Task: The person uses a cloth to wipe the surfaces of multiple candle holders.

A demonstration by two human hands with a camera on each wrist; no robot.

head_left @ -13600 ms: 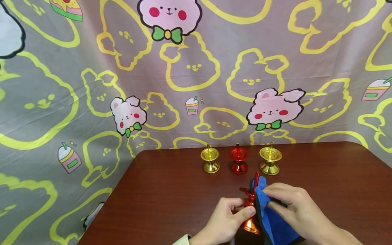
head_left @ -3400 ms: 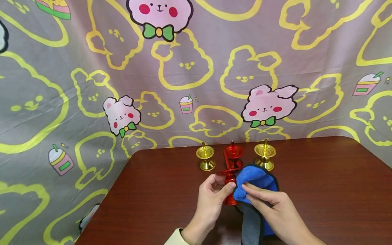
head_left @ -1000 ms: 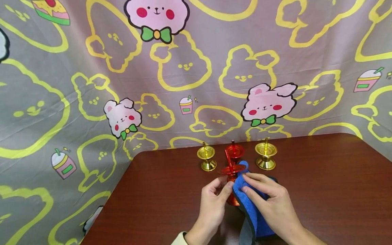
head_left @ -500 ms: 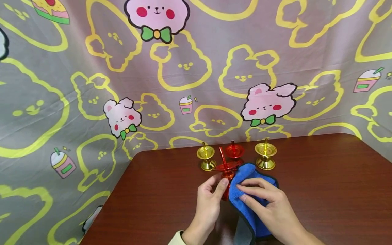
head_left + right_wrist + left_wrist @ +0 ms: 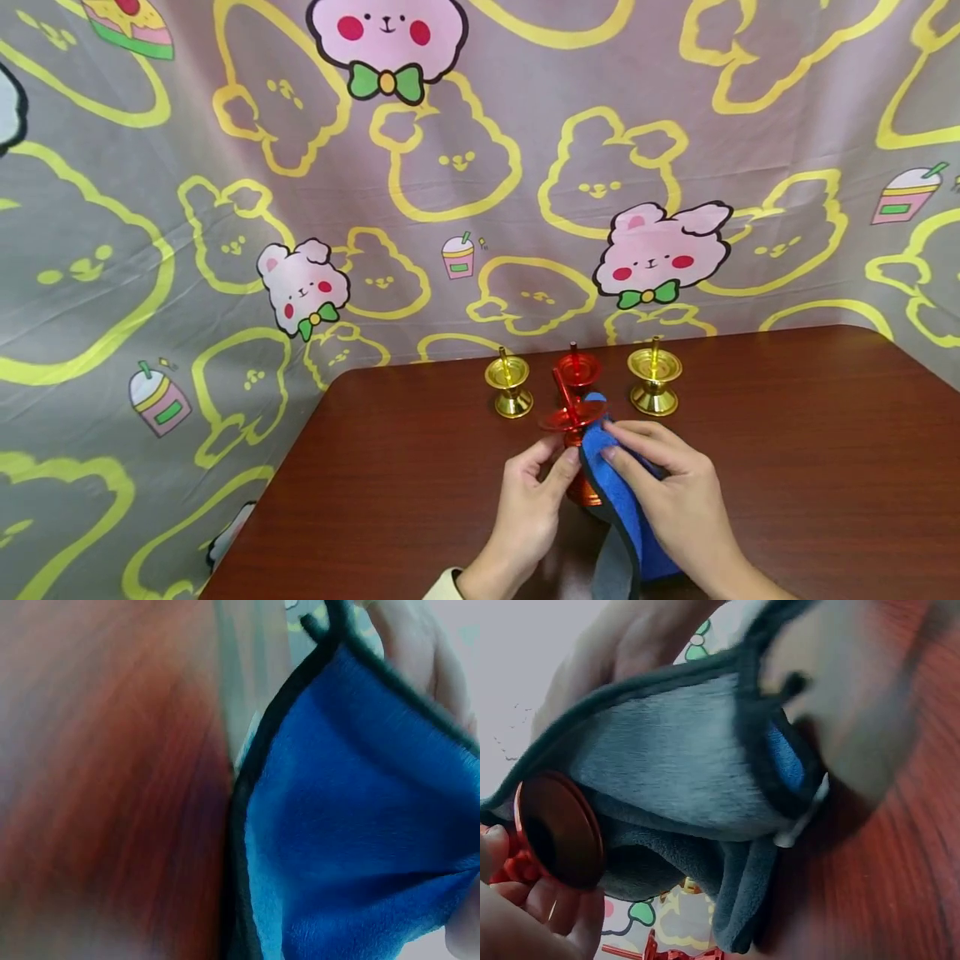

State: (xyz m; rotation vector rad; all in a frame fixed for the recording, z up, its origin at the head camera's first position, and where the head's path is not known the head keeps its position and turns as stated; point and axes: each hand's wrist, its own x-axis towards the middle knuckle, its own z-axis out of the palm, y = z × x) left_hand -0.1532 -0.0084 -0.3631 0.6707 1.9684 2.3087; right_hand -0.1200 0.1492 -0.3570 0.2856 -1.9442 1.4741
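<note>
On the dark reddish-brown wooden table (image 5: 787, 467), near centre, blue cloth with grey backing (image 5: 626, 508) pinched in the right hand (image 5: 675, 492), left hand (image 5: 528, 504) gripping the tilted shiny red metal candlestick (image 5: 573, 417), cloth touching its right side.

Red candlestick (image 5: 576, 433) lower half hidden behind cloth (image 5: 622, 508), hands.

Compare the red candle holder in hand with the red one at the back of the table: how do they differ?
The held red holder is tilted, gripped by the left hand, with the right hand pressing a blue cloth to it. The back red holder stands upright on the table, untouched, between two gold holders. Both are shiny red with a centre spike.
</note>
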